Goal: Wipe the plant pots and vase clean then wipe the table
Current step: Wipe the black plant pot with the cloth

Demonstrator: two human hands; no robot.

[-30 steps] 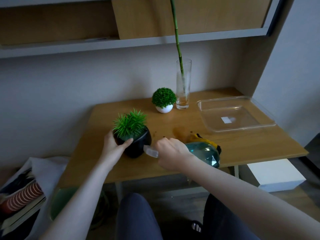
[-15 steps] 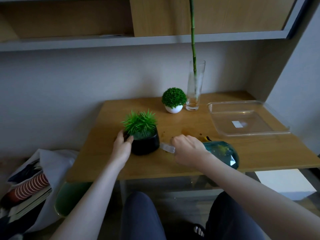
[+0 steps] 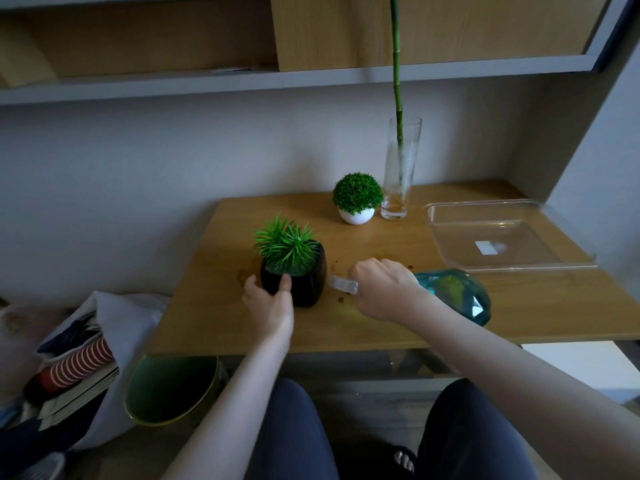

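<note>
Your left hand (image 3: 270, 306) fingers grip the black pot (image 3: 304, 282); right hand (image 3: 384, 289) fingers curl round the spray bottle (image 3: 453, 294). Wiping not started; stains remain on the bench (image 3: 381, 244).

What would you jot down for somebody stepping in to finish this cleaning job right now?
Left hand: grips the glossy black square pot with the spiky green plant, thumb on its front, near the front left of the wooden table.
Right hand: grip closed on the teal faceted spray bottle, its clear nozzle aimed at the black pot.
The small white round pot with a ball-shaped green plant and the tall clear glass vase holding a green stalk stand at the back.
No cloth shows in this view.
Brown spots mark the table. The wiping looks yet to do.
</note>
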